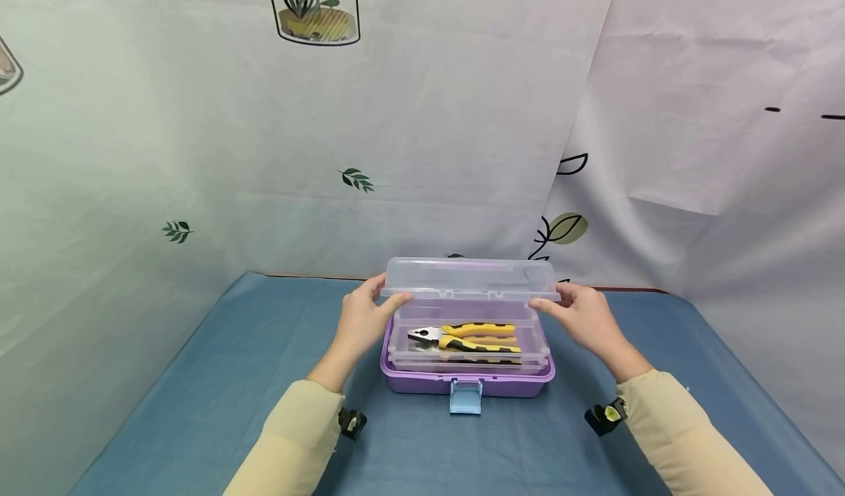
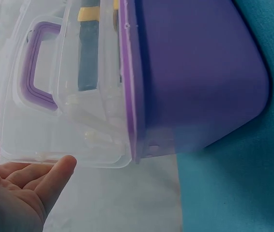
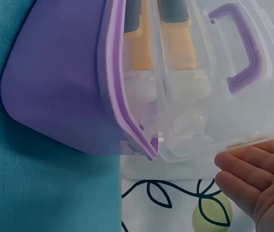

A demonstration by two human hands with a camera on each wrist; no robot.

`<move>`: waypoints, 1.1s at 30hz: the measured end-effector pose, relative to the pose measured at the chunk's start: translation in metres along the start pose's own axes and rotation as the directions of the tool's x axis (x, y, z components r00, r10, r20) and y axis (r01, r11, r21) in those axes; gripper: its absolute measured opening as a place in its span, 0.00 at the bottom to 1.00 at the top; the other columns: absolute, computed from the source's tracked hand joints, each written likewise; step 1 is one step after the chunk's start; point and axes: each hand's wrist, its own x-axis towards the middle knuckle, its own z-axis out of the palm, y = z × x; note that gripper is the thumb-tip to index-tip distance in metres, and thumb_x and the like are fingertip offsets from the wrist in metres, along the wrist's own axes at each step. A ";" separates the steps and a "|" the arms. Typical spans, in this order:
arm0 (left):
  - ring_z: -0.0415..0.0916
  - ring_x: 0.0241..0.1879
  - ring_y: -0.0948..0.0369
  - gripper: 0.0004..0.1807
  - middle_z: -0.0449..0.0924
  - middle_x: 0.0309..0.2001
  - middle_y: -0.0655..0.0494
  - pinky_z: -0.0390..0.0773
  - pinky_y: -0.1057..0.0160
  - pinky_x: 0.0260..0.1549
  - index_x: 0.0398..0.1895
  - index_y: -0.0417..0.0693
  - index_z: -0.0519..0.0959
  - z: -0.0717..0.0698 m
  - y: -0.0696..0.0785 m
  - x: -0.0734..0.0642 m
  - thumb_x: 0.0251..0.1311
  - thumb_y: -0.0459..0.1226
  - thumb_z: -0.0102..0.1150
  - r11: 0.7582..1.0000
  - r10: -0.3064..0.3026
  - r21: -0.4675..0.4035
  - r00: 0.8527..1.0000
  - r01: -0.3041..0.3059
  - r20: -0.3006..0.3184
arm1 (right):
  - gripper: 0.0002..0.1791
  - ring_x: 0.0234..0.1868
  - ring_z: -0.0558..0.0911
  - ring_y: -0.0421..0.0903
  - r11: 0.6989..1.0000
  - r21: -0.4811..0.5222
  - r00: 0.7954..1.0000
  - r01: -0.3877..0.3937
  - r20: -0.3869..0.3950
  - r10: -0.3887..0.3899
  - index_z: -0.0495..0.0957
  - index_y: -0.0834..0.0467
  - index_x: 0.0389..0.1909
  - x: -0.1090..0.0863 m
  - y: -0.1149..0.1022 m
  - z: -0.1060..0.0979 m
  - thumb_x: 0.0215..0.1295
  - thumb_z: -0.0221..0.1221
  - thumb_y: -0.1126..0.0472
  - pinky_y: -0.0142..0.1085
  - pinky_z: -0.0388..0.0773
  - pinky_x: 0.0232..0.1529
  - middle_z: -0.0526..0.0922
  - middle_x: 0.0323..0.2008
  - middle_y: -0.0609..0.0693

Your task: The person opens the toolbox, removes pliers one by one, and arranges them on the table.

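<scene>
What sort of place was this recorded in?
Probably a makeshift indoor recording corner: pale, leaf-printed fabric sheets hang behind and beside a blue cloth-covered table, on which a purple plastic toolbox stands open.

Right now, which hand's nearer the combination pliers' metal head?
Left hand: left of the metal head, by the lid. Right hand: at the lid's opposite end, beyond the yellow handles.

box: purple | latch: pale blue | pliers: yellow-black | tablecloth: blue | backdrop: leaf-patterned

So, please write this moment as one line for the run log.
lid: raised | left hand: touches its left end | right hand: touches its right end | pliers: in tray | box: on blue cloth
</scene>
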 end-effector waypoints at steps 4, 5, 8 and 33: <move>0.69 0.62 0.47 0.46 0.72 0.62 0.42 0.72 0.47 0.58 0.64 0.41 0.68 -0.001 0.002 0.003 0.49 0.62 0.61 1.000 -0.012 0.011 1.000 0.012 0.004 | 0.38 0.38 0.81 0.54 1.000 0.003 1.000 -0.008 0.005 0.008 0.77 0.66 0.52 0.002 -0.001 -0.001 0.57 0.59 0.36 0.42 0.81 0.32 0.83 0.44 0.65; 0.69 0.62 0.47 0.46 0.72 0.62 0.42 0.72 0.47 0.58 0.64 0.41 0.68 -0.001 0.002 0.004 0.49 0.63 0.61 1.000 -0.017 0.014 1.000 0.017 0.007 | 0.38 0.39 0.81 0.55 1.000 0.005 1.000 -0.010 0.006 0.010 0.78 0.66 0.52 0.003 -0.002 -0.002 0.57 0.59 0.36 0.43 0.81 0.34 0.83 0.45 0.65; 0.69 0.62 0.48 0.47 0.72 0.62 0.42 0.72 0.48 0.58 0.65 0.41 0.68 -0.002 0.003 0.006 0.48 0.64 0.60 0.999 -0.029 0.018 0.999 0.029 0.015 | 0.38 0.44 0.82 0.57 1.000 -0.001 1.000 -0.015 0.010 0.015 0.77 0.67 0.52 0.005 -0.002 -0.003 0.58 0.59 0.36 0.48 0.82 0.39 0.81 0.49 0.66; 0.74 0.57 0.47 0.47 0.72 0.62 0.40 0.76 0.48 0.53 0.63 0.38 0.69 -0.007 0.014 0.024 0.51 0.64 0.58 0.997 -0.040 0.060 0.999 0.038 0.035 | 0.33 0.21 0.67 0.44 1.000 0.001 0.999 -0.020 0.046 0.020 0.82 0.61 0.37 0.022 -0.003 -0.008 0.57 0.56 0.32 0.33 0.62 0.21 0.61 0.14 0.45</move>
